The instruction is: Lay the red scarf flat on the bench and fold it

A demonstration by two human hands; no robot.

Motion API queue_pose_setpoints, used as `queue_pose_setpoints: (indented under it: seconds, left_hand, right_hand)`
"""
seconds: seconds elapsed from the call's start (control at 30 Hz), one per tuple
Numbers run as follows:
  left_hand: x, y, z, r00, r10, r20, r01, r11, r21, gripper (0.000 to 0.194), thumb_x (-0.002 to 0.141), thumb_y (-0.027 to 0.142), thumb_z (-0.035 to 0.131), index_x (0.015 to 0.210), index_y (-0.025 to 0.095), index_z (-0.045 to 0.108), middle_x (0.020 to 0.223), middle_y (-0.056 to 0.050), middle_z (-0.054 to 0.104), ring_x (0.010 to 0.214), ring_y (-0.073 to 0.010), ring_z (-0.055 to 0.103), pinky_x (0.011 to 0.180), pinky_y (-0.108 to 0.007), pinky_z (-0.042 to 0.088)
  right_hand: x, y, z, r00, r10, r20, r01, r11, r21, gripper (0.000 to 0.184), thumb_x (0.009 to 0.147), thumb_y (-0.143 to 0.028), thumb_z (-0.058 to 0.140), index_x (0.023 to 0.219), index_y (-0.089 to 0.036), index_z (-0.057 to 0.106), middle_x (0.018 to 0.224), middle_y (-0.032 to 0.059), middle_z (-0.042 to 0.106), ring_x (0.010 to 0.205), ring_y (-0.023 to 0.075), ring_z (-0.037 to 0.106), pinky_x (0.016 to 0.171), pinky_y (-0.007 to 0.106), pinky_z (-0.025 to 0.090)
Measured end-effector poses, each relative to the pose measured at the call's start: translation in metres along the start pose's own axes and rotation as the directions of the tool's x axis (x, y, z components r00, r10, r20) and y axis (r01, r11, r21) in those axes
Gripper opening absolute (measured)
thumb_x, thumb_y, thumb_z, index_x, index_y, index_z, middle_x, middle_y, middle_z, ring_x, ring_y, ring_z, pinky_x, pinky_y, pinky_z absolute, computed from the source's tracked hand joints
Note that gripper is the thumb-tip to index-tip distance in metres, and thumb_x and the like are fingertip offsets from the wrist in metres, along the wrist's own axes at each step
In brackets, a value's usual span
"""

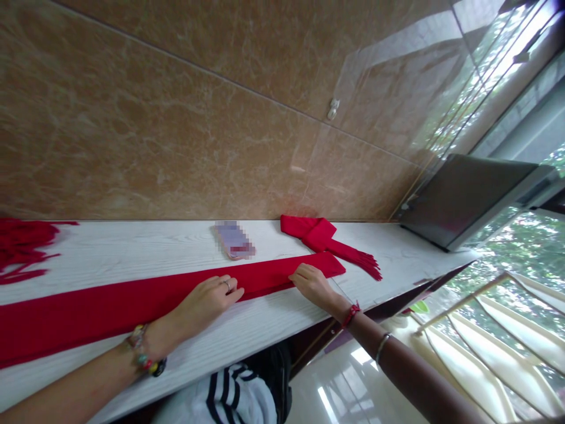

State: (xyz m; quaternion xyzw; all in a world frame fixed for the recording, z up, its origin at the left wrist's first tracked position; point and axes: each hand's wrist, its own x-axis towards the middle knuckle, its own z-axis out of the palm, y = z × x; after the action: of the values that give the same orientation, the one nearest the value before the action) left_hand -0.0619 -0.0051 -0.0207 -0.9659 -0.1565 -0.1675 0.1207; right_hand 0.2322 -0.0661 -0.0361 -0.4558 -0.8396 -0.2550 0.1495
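A long red scarf (pixel 176 297) lies folded lengthwise in a flat band across the white wood-grain counter (pixel 265 324). My left hand (pixel 215 298), with a ring on one finger, is closed at the band's near edge, its fingers curled on the cloth. Farther right, my right hand (pixel 313 287) pinches the same near edge close to the scarf's right end. What lies beneath both sets of fingertips is hidden. Just behind that end sits a second red scarf (pixel 318 232), folded over, its fringe pointing right.
Behind the band lies a phone-like flat object (pixel 235 240), blurred out. Red fringe (pixel 26 244) is heaped at the far left. A dark grey appliance (pixel 468 197) stands at the counter's right end. Brown marble tiles (pixel 198 129) rise behind; a pale rack (pixel 485 330) stands right.
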Motion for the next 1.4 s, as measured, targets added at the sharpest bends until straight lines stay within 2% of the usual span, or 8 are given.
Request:
queue_pose_setpoints:
  seconds: [0.53, 0.73, 0.87, 0.97, 1.07, 1.2, 1.27, 1.4]
  left_hand:
    - [-0.006, -0.013, -0.002, 0.996, 0.087, 0.036, -0.085, 0.995, -0.059, 0.034, 0.081, -0.001, 0.042, 0.099, 0.018, 0.063, 0.087, -0.006, 0.062, 0.087, -0.0170, 0.057, 0.082, -0.029, 0.044]
    - [-0.010, -0.014, -0.007, 0.996, -0.002, 0.084, 0.031, 0.938, -0.344, 0.033, 0.075, 0.003, 0.046, 0.100, 0.019, 0.062, 0.112, -0.006, 0.057, 0.101, -0.0162, 0.055, 0.088, -0.024, 0.043]
    - [-0.010, -0.015, -0.009, 0.984, 0.012, 0.177, 0.062, 0.913, -0.403, 0.033, 0.084, 0.015, 0.044, 0.115, 0.021, 0.055, 0.135, -0.005, 0.044, 0.123, -0.0185, 0.041, 0.101, -0.032, 0.033]
    - [-0.009, -0.015, -0.010, 0.962, 0.066, 0.266, 0.032, 0.936, -0.351, 0.045, 0.091, 0.028, 0.037, 0.136, 0.023, 0.033, 0.140, -0.005, 0.036, 0.130, -0.0188, 0.029, 0.106, -0.039, 0.023]
    - [-0.009, -0.015, -0.012, 0.942, 0.119, 0.315, -0.007, 0.943, -0.333, 0.048, 0.093, 0.033, 0.032, 0.139, 0.024, 0.025, 0.142, -0.004, 0.032, 0.132, -0.0185, 0.024, 0.107, -0.039, 0.019]
    - [-0.009, -0.016, -0.012, 0.935, 0.157, 0.319, -0.032, 0.931, -0.364, 0.047, 0.094, 0.033, 0.031, 0.139, 0.029, 0.021, 0.143, -0.002, 0.030, 0.133, -0.0189, 0.022, 0.108, -0.041, 0.016]
    - [-0.009, -0.017, -0.011, 0.935, 0.157, 0.318, -0.026, 0.925, -0.378, 0.047, 0.094, 0.035, 0.031, 0.139, 0.030, 0.021, 0.143, -0.001, 0.030, 0.133, -0.0192, 0.022, 0.108, -0.042, 0.015]
    - [-0.008, -0.017, -0.009, 0.932, 0.108, 0.345, 0.036, 0.922, -0.386, 0.044, 0.095, 0.038, 0.025, 0.138, 0.030, 0.027, 0.143, 0.001, 0.031, 0.133, -0.0180, 0.024, 0.109, -0.041, 0.015]
  right_hand:
    - [-0.047, 0.027, -0.013, 0.994, 0.090, 0.063, -0.100, 0.980, 0.170, 0.027, 0.090, -0.017, 0.039, 0.103, -0.017, 0.063, 0.096, 0.0100, 0.067, 0.088, 0.0195, 0.062, 0.077, 0.034, 0.054]
    - [-0.058, 0.047, -0.029, 0.983, 0.167, 0.075, -0.177, 0.971, 0.159, 0.024, 0.086, -0.016, 0.044, 0.098, -0.017, 0.065, 0.094, 0.0104, 0.067, 0.089, 0.0211, 0.062, 0.077, 0.037, 0.054]
    - [-0.028, 0.042, -0.024, 0.943, 0.324, 0.068, -0.331, 0.932, 0.150, 0.029, 0.089, -0.025, 0.044, 0.112, -0.015, 0.059, 0.113, 0.0145, 0.061, 0.107, 0.0241, 0.055, 0.090, 0.042, 0.046]
    - [-0.011, 0.033, -0.007, 0.939, 0.242, 0.244, -0.283, 0.947, 0.152, 0.044, 0.091, -0.035, 0.039, 0.131, -0.018, 0.041, 0.134, 0.0146, 0.044, 0.124, 0.0269, 0.038, 0.097, 0.049, 0.037]
    - [-0.024, 0.042, 0.006, 0.900, 0.180, 0.397, -0.252, 0.958, 0.138, 0.047, 0.094, -0.037, 0.031, 0.139, -0.025, 0.028, 0.141, 0.0109, 0.035, 0.130, 0.0263, 0.029, 0.098, 0.054, 0.032]
    - [-0.072, 0.084, 0.004, 0.874, 0.287, 0.393, -0.326, 0.945, 0.034, 0.043, 0.094, -0.029, 0.029, 0.136, -0.021, 0.033, 0.138, 0.0143, 0.039, 0.129, 0.0257, 0.031, 0.098, 0.053, 0.034]
    - [-0.087, 0.101, -0.002, 0.824, 0.372, 0.427, -0.401, 0.916, -0.023, 0.043, 0.094, -0.028, 0.028, 0.135, -0.017, 0.036, 0.137, 0.0164, 0.039, 0.127, 0.0269, 0.033, 0.095, 0.052, 0.036]
    - [-0.062, 0.088, -0.008, 0.793, 0.455, 0.404, -0.468, 0.881, -0.073, 0.047, 0.094, -0.033, 0.026, 0.135, -0.013, 0.035, 0.140, 0.0177, 0.033, 0.131, 0.0282, 0.024, 0.101, 0.054, 0.027]
